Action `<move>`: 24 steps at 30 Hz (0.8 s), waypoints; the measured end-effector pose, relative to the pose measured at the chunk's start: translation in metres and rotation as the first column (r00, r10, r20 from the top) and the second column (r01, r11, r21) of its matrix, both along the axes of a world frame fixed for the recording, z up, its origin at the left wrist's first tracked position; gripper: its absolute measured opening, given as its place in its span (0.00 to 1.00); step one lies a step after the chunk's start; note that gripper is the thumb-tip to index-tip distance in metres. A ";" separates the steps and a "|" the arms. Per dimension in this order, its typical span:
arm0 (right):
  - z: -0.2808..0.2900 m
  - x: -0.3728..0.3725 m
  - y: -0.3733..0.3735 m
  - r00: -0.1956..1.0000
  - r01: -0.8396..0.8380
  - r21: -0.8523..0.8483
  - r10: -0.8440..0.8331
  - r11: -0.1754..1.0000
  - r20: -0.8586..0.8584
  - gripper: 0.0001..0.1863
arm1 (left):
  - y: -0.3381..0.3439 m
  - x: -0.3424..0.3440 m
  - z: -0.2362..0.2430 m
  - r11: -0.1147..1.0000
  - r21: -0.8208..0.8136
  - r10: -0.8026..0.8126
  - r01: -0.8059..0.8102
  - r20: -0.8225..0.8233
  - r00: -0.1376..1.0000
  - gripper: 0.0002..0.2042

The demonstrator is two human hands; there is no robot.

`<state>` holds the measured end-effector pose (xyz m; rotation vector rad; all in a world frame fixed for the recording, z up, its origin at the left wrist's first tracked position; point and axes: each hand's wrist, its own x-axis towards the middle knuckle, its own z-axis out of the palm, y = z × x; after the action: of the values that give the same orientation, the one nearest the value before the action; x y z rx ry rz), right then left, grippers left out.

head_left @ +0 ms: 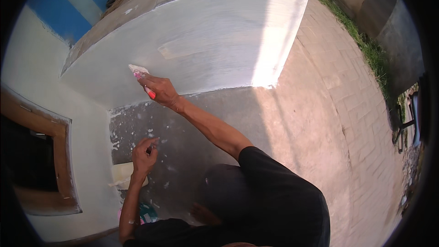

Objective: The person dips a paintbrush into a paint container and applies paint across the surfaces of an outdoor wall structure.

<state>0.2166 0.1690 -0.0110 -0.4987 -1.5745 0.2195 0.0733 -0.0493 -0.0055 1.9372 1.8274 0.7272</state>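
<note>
Apparently coating the low wall (210, 41), pinching the paintbrush (138, 70) at its left part with the right hand's (160, 90) fingers, curling the left hand's (143, 155) fingers (grip unclear), and probably needing even, overlapping strokes next.

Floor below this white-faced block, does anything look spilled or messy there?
Yes: white spatters speckle the grey floor, crowding the foot of the pale wall beside the left hand; they look like stray drips.
</note>
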 end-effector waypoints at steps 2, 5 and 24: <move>0.005 0.018 0.014 0.999 0.003 -0.023 -0.004 1.000 -0.035 0.10 | 0.000 -0.004 -0.009 1.000 -0.005 0.009 -0.009 -0.005 1.000 0.14; 0.007 0.124 0.009 0.981 0.148 -0.251 -0.174 0.956 -0.083 0.11 | -0.012 -0.005 -0.004 1.000 0.023 0.001 0.000 -0.038 0.999 0.12; 0.019 0.030 0.025 0.995 0.018 0.025 -0.021 1.000 0.093 0.08 | 0.014 0.034 -0.028 0.987 -0.033 -0.158 0.157 -0.025 0.987 0.16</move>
<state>0.2466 0.1942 0.0083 -0.5114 -1.6610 0.1641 0.1074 -0.0350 -0.0337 2.0527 1.6672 0.6206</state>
